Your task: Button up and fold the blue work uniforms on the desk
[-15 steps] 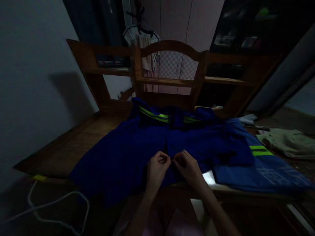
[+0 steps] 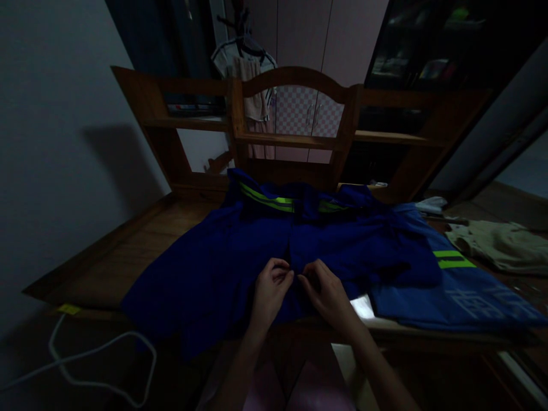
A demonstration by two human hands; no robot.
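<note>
A dark blue jacket (image 2: 222, 257) with yellow-green reflective stripes lies spread on a wooden bed platform (image 2: 141, 240), its front facing up. My left hand (image 2: 270, 294) and my right hand (image 2: 325, 294) meet at the jacket's front opening near its lower edge. Both hands have their fingers curled and pinched on the fabric there. What the fingertips grip exactly is too dark to make out.
A wooden headboard with shelves (image 2: 295, 131) stands behind the jacket. A second blue garment (image 2: 462, 291) lies to the right, and a pale green garment (image 2: 500, 245) beyond it. A white cable (image 2: 103, 365) loops on the floor at the lower left. A grey wall is at the left.
Both hands have shifted slightly up along the jacket's front opening; the view has tilted a little. The jacket lies as before.
</note>
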